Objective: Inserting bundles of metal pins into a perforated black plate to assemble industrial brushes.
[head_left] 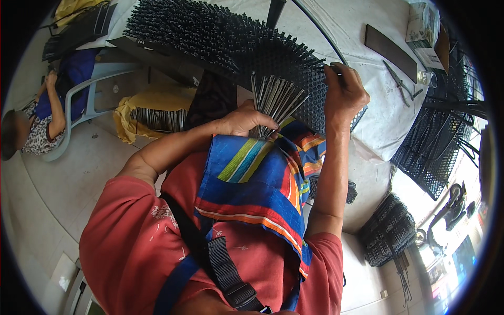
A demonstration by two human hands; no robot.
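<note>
Single view: left fisheye of a head-worn pair, upright. I note the lens above the black perforated board (315,100), on the side of its wearer (247,252), facing steeply down. Red shirt (126,226) closer than board; wide field passes board left and right.

Strong light here, and it's fiercest well right of the perforated black board (313,89), blowing out to white glare past the black mesh panels (428,152)! Just right of the board, the white table cover (375,134) shows pale and bright. Just below, thin metal strips (278,97) catch slim glints, their detail fairly crisp. Shade sits dark under the board's left part. Far left of it, the seated co-worker (52,113) looks soft; below, tile floor (105,178) lines bow toward a black, round fisheye rim.
</note>
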